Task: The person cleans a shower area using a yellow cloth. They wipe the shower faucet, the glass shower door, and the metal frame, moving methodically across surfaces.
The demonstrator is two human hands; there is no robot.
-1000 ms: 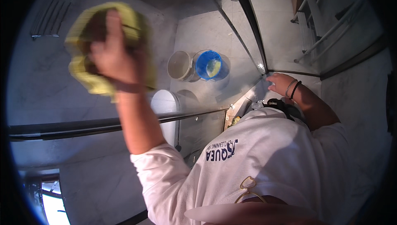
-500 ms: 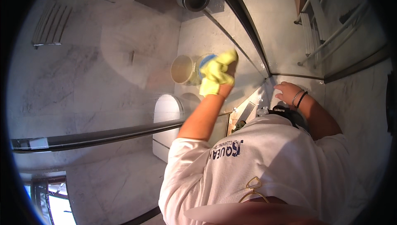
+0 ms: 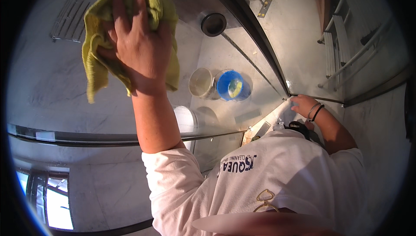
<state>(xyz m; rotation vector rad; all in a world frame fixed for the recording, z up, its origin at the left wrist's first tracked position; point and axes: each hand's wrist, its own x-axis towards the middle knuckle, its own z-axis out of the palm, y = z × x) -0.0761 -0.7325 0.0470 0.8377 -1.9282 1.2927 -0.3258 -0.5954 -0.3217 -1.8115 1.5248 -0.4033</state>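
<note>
One yellow-green cloth (image 3: 130, 32), two buckets, a white one (image 3: 201, 83) and a blue one (image 3: 233, 85), and one round black drain (image 3: 213, 24).

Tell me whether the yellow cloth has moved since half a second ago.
Yes. The yellow cloth under the left hand swept up and left across the glass, away from the blue bucket.

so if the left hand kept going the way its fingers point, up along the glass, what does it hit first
Probably nothing soon. The left hand presses the yellow cloth flat on the glass panel; beyond its fingertips only more glass shows, with a wall rack seemingly behind it, though depth is unclear.
</note>
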